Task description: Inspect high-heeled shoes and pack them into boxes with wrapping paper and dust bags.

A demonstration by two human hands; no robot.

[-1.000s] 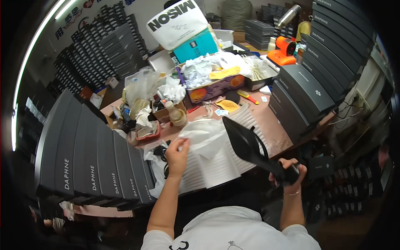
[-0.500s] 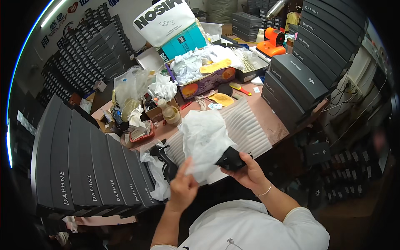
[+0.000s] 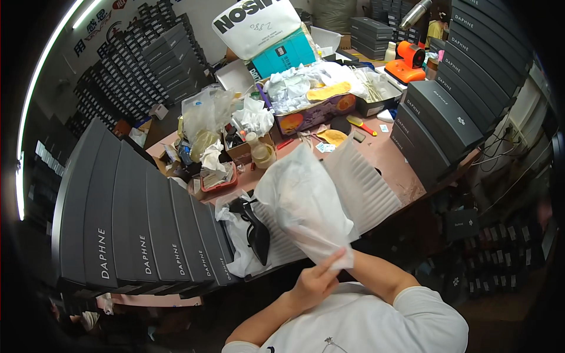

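Note:
My left hand point(image 3: 315, 282) pinches the lower edge of a white translucent bag point(image 3: 303, 206) held up in front of my chest. My right forearm point(image 3: 376, 276) runs up behind that bag, and the hand itself is hidden by it. A faint darker shape shows through the bag, but I cannot tell what it is. On the table just left of the bag, a black high-heeled shoe point(image 3: 257, 232) lies on another white bag. A fanned pile of white ribbed sheets point(image 3: 365, 188) lies behind the held bag.
A long row of dark grey shoe boxes point(image 3: 135, 223) stands at my left, and another stack point(image 3: 441, 117) at the right. The brown table point(image 3: 394, 159) carries a cardboard box of crumpled paper point(image 3: 312, 112), a teal box point(image 3: 282, 56) and an orange device point(image 3: 406, 65).
My right hand held a black shoe out at the right, then brought it to the bag. The shoe and that hand are now hidden behind the raised bag. My left hand moved down to the bag's lower edge.

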